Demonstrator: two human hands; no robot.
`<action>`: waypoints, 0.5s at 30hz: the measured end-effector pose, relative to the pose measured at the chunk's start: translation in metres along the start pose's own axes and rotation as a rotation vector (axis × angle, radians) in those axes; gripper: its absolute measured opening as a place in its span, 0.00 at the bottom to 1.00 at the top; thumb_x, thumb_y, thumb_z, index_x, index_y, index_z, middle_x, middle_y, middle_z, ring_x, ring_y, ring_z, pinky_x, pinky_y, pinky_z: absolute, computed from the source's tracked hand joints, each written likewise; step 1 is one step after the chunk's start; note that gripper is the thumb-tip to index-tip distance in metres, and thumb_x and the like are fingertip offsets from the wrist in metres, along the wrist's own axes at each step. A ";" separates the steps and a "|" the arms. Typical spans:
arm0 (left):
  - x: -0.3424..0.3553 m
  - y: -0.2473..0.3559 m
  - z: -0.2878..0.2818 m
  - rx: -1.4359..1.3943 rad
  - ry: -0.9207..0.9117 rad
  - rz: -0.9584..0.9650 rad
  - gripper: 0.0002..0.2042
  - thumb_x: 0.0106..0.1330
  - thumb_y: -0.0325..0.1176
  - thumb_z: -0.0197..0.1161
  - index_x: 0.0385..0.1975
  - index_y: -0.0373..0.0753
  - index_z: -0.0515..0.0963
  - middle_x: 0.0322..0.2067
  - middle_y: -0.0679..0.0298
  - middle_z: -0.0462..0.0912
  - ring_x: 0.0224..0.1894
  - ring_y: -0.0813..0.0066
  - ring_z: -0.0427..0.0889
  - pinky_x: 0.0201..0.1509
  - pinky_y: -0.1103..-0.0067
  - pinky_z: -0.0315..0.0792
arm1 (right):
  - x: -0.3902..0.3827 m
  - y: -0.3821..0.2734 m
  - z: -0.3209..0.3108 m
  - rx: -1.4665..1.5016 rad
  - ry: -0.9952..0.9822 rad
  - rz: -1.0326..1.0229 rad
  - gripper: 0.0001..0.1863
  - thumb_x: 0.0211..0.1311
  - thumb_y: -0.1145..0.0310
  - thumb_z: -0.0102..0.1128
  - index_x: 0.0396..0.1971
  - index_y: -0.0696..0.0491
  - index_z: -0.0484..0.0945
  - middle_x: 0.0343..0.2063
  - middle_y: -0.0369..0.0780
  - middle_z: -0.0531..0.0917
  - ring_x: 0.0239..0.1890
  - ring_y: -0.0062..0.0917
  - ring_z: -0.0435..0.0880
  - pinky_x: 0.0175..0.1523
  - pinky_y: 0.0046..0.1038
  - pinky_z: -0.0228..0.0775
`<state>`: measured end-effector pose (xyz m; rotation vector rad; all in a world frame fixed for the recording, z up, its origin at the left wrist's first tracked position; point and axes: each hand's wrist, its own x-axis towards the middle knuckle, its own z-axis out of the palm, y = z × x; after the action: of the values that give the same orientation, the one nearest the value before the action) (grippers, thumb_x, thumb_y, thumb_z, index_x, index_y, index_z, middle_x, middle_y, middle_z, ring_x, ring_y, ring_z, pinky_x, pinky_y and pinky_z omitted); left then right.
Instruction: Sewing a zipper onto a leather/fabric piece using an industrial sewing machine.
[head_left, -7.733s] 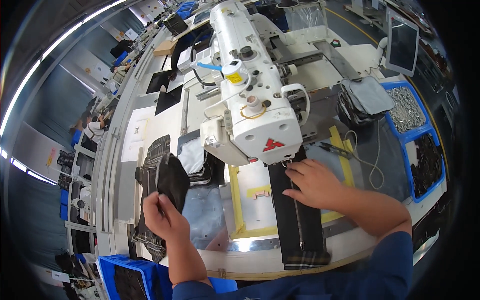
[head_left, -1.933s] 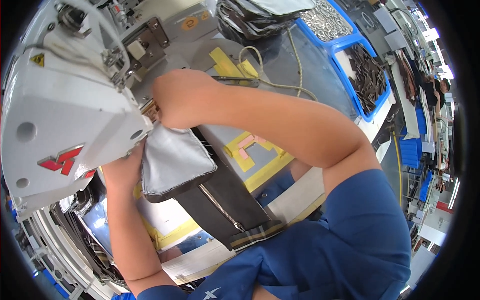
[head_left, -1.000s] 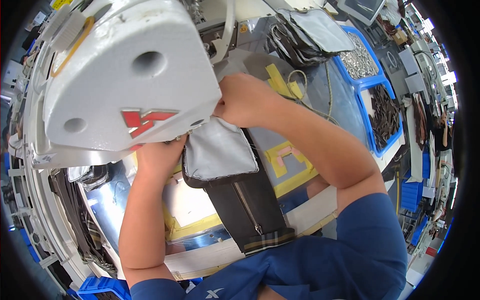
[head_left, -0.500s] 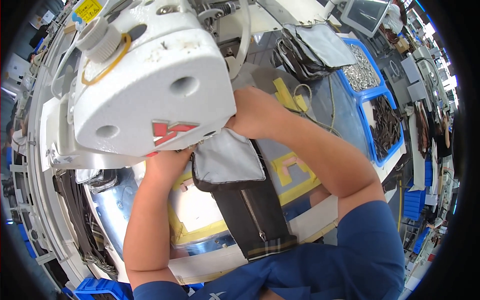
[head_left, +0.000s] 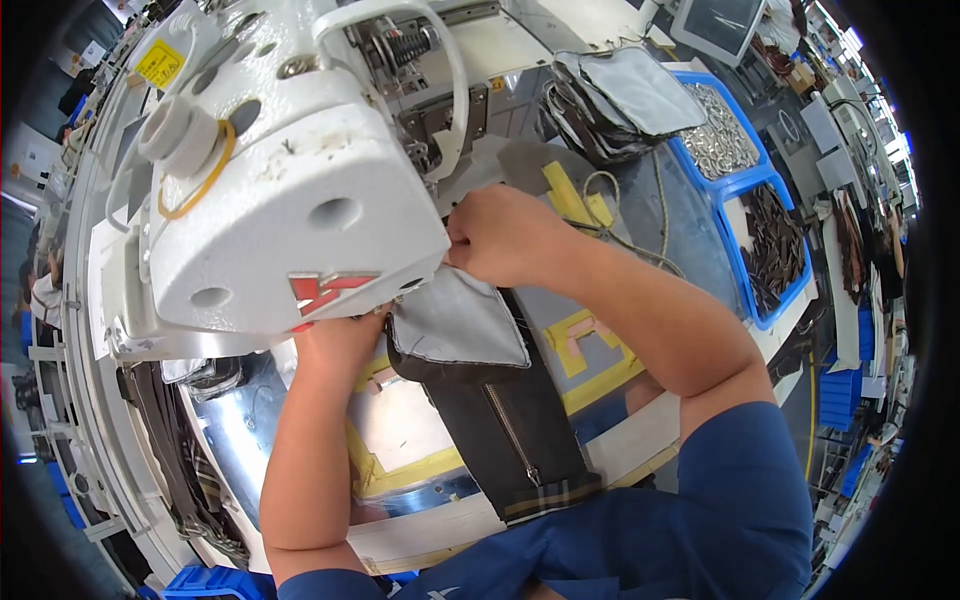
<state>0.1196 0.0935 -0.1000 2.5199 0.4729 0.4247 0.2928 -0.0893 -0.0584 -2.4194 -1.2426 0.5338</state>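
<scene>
While the white machine head (head_left: 290,225) fills the upper left of the head view, the 2 hands are apart, the left hand (head_left: 345,345) left of centre with its fingertips hidden beneath that head and the right hand (head_left: 505,238) curled at the top edge of the grey-lined fabric piece (head_left: 460,325), so I cannot tell whether either grips it. That piece lies at the frame's centre over a dark strip (head_left: 465,425) with a zipper (head_left: 511,432) on the counter (head_left: 425,540), while 2 blue trays (head_left: 742,179) sit at the upper right.

Pouch (head_left: 460,325) on zippered strip (head_left: 545,425), far end probably under sewing machine (head_left: 290,220), trays (head_left: 735,181) right
</scene>
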 end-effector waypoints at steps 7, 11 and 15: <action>0.000 -0.002 0.002 -0.047 -0.014 -0.033 0.10 0.58 0.36 0.78 0.40 0.46 0.92 0.41 0.60 0.92 0.47 0.56 0.89 0.54 0.63 0.81 | -0.002 0.003 0.000 -0.021 0.010 -0.003 0.16 0.59 0.61 0.65 0.29 0.61 0.89 0.31 0.54 0.88 0.40 0.52 0.89 0.48 0.48 0.83; -0.002 -0.003 -0.001 0.012 -0.056 -0.016 0.15 0.60 0.37 0.78 0.46 0.43 0.90 0.46 0.57 0.92 0.50 0.55 0.89 0.55 0.64 0.81 | 0.003 0.007 0.007 -0.028 0.035 -0.017 0.17 0.60 0.59 0.66 0.29 0.61 0.89 0.30 0.54 0.88 0.39 0.52 0.89 0.47 0.48 0.83; 0.001 -0.005 -0.004 0.166 -0.076 0.059 0.19 0.65 0.40 0.77 0.53 0.41 0.88 0.49 0.53 0.91 0.52 0.51 0.89 0.57 0.64 0.80 | 0.010 0.014 0.022 -0.003 0.110 -0.065 0.18 0.60 0.58 0.65 0.29 0.60 0.89 0.30 0.54 0.88 0.39 0.52 0.89 0.47 0.48 0.83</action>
<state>0.1175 0.1003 -0.0993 2.7048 0.4212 0.3220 0.2974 -0.0860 -0.0855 -2.3674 -1.2715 0.3756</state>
